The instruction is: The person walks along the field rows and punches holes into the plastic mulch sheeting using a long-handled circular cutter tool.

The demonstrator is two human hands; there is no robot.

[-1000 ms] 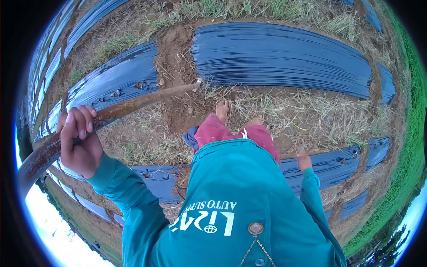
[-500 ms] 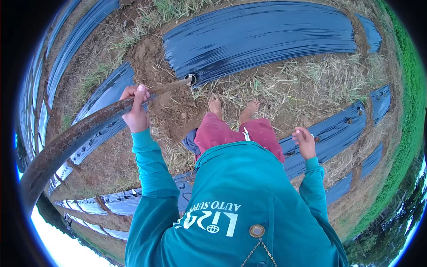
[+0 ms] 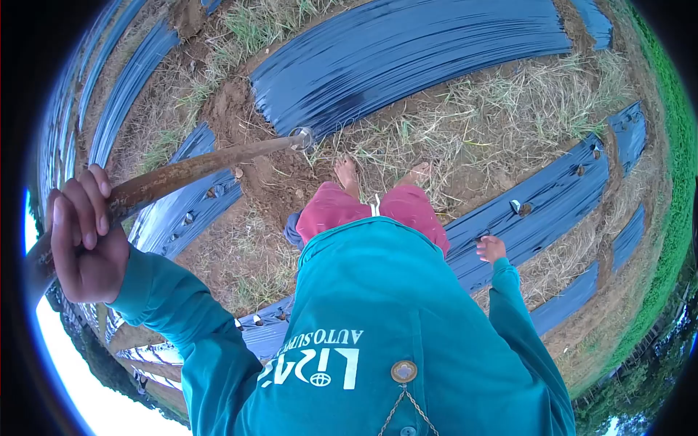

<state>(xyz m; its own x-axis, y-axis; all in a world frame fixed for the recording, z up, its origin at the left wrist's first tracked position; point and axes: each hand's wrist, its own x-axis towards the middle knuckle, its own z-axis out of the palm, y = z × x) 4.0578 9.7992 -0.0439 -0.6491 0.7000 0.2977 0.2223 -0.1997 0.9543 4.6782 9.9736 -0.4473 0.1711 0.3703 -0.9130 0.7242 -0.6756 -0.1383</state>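
My left hand (image 3: 86, 243) is wrapped round a long, worn wooden pole (image 3: 185, 171) at the far left, with the fingers curled over the top. The pole slants away to a shiny metal ring-shaped end (image 3: 303, 138), low by the near left corner of a dark plastic sheet (image 3: 414, 62) laid over a soil bed. Whether the ring touches the sheet or the soil, I cannot tell. My right hand (image 3: 491, 249) hangs at my right side, holding nothing, its fingers loosely bent and apart. It appears above another plastic-covered bed (image 3: 552, 192).
My bare feet (image 3: 346, 173) stand on dry grass and soil between the beds. Small holes (image 3: 521, 208) mark the sheet on the right. More covered strips (image 3: 134, 87) run along the left. Bare brown soil (image 3: 240, 109) lies beside the pole's end, and green growth (image 3: 665, 240) borders the right.
My left hand has moved left and nearer the camera along with the upper pole, gripping it higher up. The ring end has shifted slightly left and down in view. My right hand has dropped lower.
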